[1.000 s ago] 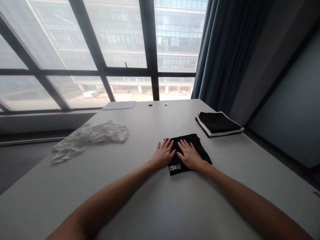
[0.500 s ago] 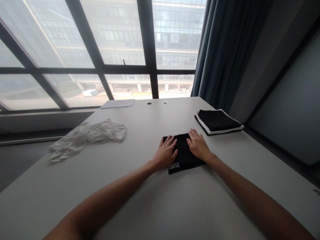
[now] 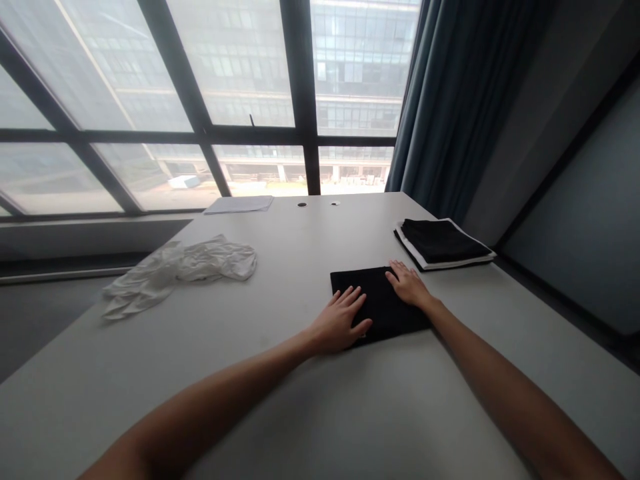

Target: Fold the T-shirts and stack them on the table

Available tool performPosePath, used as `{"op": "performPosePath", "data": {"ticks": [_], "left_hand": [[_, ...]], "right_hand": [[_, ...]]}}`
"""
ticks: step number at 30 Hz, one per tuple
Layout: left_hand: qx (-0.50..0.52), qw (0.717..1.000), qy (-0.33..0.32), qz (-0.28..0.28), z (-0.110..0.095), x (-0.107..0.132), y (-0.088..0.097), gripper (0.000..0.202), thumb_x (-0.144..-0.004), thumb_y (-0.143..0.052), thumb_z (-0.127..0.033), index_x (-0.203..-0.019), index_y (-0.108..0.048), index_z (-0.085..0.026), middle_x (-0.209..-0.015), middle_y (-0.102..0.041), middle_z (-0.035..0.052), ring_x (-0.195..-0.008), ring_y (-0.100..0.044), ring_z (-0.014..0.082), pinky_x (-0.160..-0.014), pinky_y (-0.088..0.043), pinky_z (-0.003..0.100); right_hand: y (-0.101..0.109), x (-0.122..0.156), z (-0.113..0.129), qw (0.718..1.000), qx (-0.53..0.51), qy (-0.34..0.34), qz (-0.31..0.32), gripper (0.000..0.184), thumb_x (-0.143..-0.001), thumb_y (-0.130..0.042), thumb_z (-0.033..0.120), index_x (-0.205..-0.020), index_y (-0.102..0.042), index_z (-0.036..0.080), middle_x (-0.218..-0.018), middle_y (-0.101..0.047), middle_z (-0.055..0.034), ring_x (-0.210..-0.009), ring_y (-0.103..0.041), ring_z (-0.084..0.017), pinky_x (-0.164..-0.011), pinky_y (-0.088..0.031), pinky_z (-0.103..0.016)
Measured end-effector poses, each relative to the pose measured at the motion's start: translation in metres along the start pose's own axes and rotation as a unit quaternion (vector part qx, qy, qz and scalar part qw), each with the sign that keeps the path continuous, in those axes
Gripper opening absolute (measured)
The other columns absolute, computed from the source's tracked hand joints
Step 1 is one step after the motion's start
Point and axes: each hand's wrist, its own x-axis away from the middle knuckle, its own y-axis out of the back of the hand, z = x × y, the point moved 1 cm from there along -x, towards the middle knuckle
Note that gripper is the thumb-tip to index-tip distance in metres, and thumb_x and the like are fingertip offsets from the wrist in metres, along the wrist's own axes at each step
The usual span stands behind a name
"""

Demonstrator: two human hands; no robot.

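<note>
A folded black garment (image 3: 383, 303) lies flat on the white table (image 3: 280, 400) in front of me. My left hand (image 3: 343, 320) rests on its near left part, fingers spread, and covers most of the white lettering there. On its far right side lies my right hand (image 3: 409, 283), palm down with the fingers stretched out. Neither hand grips the cloth. Just beyond my right hand sits a stack of folded black and white clothes (image 3: 445, 241), black on top.
A crumpled white garment (image 3: 215, 260) lies on the left side of the table. White paper sheets (image 3: 239, 205) are at the far edge, near two round cable holes (image 3: 302, 205). Windows (image 3: 250, 67) and a dark blue curtain (image 3: 435, 100) stand behind.
My left hand has slid toward me over the lettering, uncovering the garment's far left corner. My right hand has shifted slightly right along the cloth. The camera view has moved a little.
</note>
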Motion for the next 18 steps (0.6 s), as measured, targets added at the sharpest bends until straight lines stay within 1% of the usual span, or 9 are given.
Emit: {"op": "performPosePath", "data": {"ticks": [3,5,7,9,11,13,15,16,18], "left_hand": [[-0.002,0.997,0.055,-0.045,0.02,-0.013,0.008,0.061,-0.103,-0.036,-0.053,-0.154,-0.038,-0.019,-0.162,-0.031,0.01,-0.152,-0.02,0.0262,-0.124,-0.017,0.047],[-0.019,0.994,0.097,-0.037,0.035,-0.019,0.009,0.062,-0.102,-0.037,-0.051,-0.155,-0.037,-0.018,-0.163,-0.027,0.0107,-0.153,-0.017,0.0282,-0.123,-0.016,0.049],[-0.03,0.992,0.122,-0.011,0.047,-0.023,0.007,0.064,-0.102,-0.037,-0.052,-0.156,-0.035,-0.017,-0.164,-0.024,0.0109,-0.153,-0.017,0.0306,-0.123,-0.016,0.05],[-0.036,0.991,0.126,-0.002,0.053,-0.023,0.003,0.066,-0.101,-0.038,-0.053,-0.156,-0.034,-0.018,-0.165,-0.024,0.0103,-0.152,-0.018,0.0319,-0.123,-0.016,0.05],[-0.039,0.992,0.123,-0.008,0.054,-0.022,-0.001,0.066,-0.101,-0.038,-0.054,-0.157,-0.033,-0.018,-0.165,-0.024,0.01,-0.152,-0.018,0.032,-0.123,-0.017,0.05],[-0.038,0.992,0.12,-0.013,0.055,-0.021,-0.003,0.066,-0.101,-0.037,-0.053,-0.157,-0.032,-0.019,-0.165,-0.024,0.01,-0.152,-0.019,0.0317,-0.123,-0.017,0.049],[-0.035,0.992,0.12,-0.012,0.056,-0.021,-0.004,0.065,-0.101,-0.037,-0.053,-0.157,-0.032,-0.019,-0.165,-0.024,0.0096,-0.152,-0.018,0.0316,-0.123,-0.017,0.049],[-0.033,0.992,0.121,-0.013,0.057,-0.022,-0.003,0.065,-0.101,-0.037,-0.053,-0.157,-0.033,-0.02,-0.165,-0.024,0.0097,-0.152,-0.018,0.0314,-0.123,-0.017,0.049],[-0.026,0.991,0.127,-0.027,0.056,-0.023,0.001,0.063,-0.101,-0.039,-0.05,-0.155,-0.035,-0.019,-0.164,-0.025,0.0102,-0.152,-0.018,0.0314,-0.123,-0.017,0.051]], "right_hand": [[0.007,0.003,0.0,0.998,-0.013,0.003,-0.06,0.061,-0.104,-0.03,0.042,-0.151,-0.041,0.005,-0.157,-0.04,-0.0177,-0.148,-0.032,-0.025,-0.121,-0.023,-0.041],[0.014,0.008,0.005,0.995,-0.009,0.016,-0.103,0.058,-0.103,-0.032,0.039,-0.147,-0.046,0.004,-0.153,-0.045,-0.0183,-0.146,-0.035,-0.023,-0.121,-0.024,-0.037],[0.019,0.015,0.014,0.991,-0.007,0.048,-0.126,0.054,-0.102,-0.033,0.036,-0.144,-0.05,0.007,-0.153,-0.046,-0.0161,-0.146,-0.034,-0.022,-0.122,-0.022,-0.036],[0.018,0.022,0.025,0.99,-0.011,0.09,-0.109,0.051,-0.102,-0.032,0.032,-0.144,-0.052,0.011,-0.155,-0.044,-0.0127,-0.148,-0.032,-0.021,-0.122,-0.02,-0.038],[0.012,0.027,0.033,0.991,-0.014,0.123,-0.055,0.05,-0.102,-0.034,0.031,-0.146,-0.05,0.015,-0.158,-0.04,-0.0098,-0.15,-0.027,-0.021,-0.123,-0.018,-0.042],[0.006,0.03,0.035,0.991,-0.019,0.136,-0.002,0.051,-0.101,-0.038,0.033,-0.149,-0.047,0.018,-0.161,-0.035,-0.0078,-0.151,-0.023,-0.023,-0.123,-0.016,-0.048],[0.006,0.028,0.031,0.991,-0.041,0.125,0.007,0.05,-0.099,-0.042,0.032,-0.146,-0.05,0.019,-0.16,-0.036,-0.0073,-0.151,-0.024,-0.024,-0.123,-0.015,-0.05],[0.01,0.027,0.027,0.992,-0.066,0.102,-0.013,0.047,-0.098,-0.041,0.03,-0.142,-0.054,0.018,-0.158,-0.04,-0.0078,-0.15,-0.028,-0.023,-0.123,-0.017,-0.048],[0.022,0.022,0.015,0.986,-0.15,-0.005,-0.076,0.043,-0.097,-0.04,0.026,-0.132,-0.063,0.017,-0.15,-0.052,-0.0098,-0.144,-0.039,-0.022,-0.121,-0.025,-0.04]]}}
